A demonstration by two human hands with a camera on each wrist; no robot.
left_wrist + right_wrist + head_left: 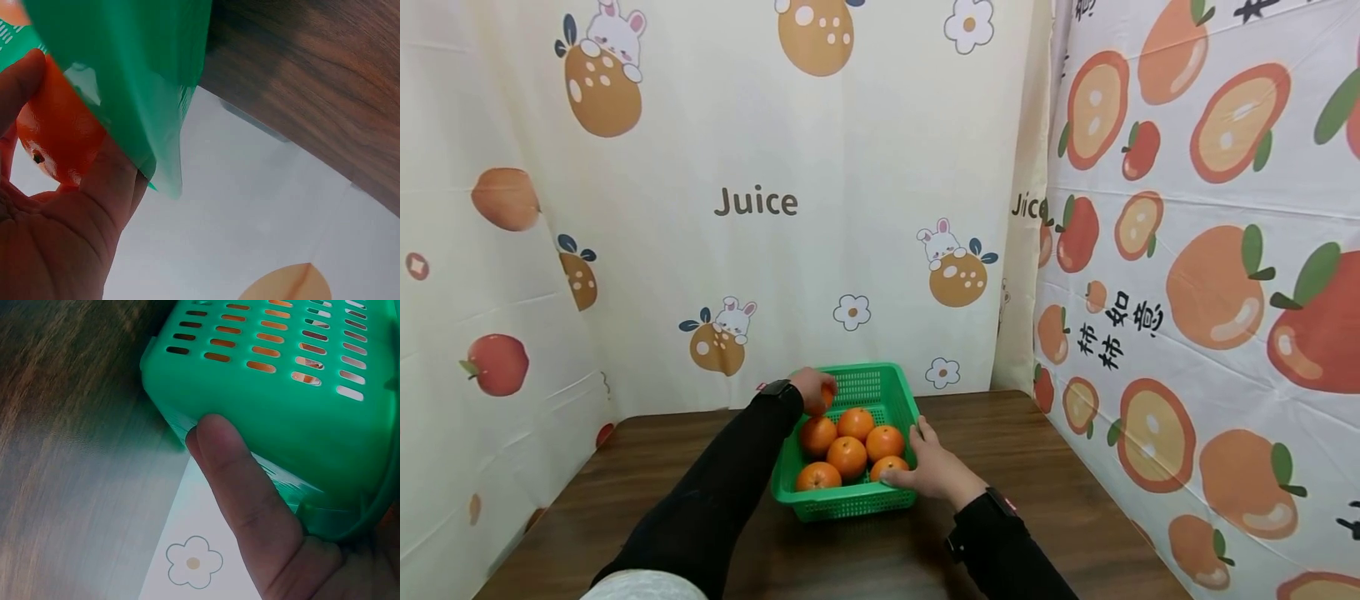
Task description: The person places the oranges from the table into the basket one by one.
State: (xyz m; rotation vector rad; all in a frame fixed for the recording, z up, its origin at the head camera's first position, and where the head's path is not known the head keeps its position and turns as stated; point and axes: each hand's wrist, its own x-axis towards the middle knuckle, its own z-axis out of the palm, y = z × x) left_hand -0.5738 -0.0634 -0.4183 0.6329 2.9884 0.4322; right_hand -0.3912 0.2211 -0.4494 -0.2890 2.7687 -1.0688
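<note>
A green plastic basket (808, 502) with slotted walls stands on the brown table, holding several oranges (847, 457). At its back left corner my left hand (811, 390) grips one orange (59, 125); the left wrist view shows the thumb and fingers around it, close against the basket wall (137, 81). On the opposite side my right hand (936, 469) holds the basket by its right wall. Its thumb lies over the rim near the front right corner, while its fingers (234, 475) extend along the outer wall in the right wrist view.
The wood-grain table (1030, 467) extends to both sides of the basket. Printed curtains (850, 208) hang behind the table and along its left and right sides. Dark bands are worn on both wrists.
</note>
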